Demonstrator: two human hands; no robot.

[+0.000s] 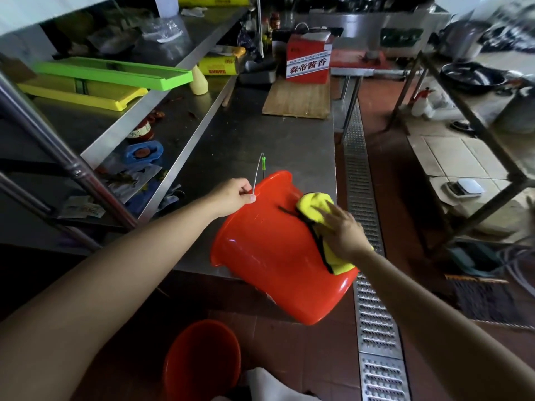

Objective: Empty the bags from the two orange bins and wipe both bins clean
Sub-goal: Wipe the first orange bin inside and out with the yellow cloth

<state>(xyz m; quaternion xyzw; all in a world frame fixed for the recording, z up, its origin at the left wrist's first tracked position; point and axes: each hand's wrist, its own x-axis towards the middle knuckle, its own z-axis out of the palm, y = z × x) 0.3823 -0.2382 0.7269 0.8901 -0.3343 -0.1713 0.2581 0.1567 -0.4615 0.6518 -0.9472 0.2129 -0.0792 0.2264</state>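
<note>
where the steel counter (pixel 260 134) ends beside the floor drain grate (pixel 373 299), a tilted orange bin (pixel 269 250) overhangs its edge, above a second orange bin (pixel 199 357) cut off at the frame bottom. left hand (pixel 231 196) pinches the wire handle (pixel 257 172); right hand (pixel 344 230), fingers flat, presses a yellow cloth (pixel 314 208) on the bin wall, hiding part of it.

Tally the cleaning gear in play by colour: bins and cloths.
Orange bins: 2, the tilted bin on the steel table and the bin on the floor
Yellow cloths: 1, the cloth under the right hand
Total: 3
</note>
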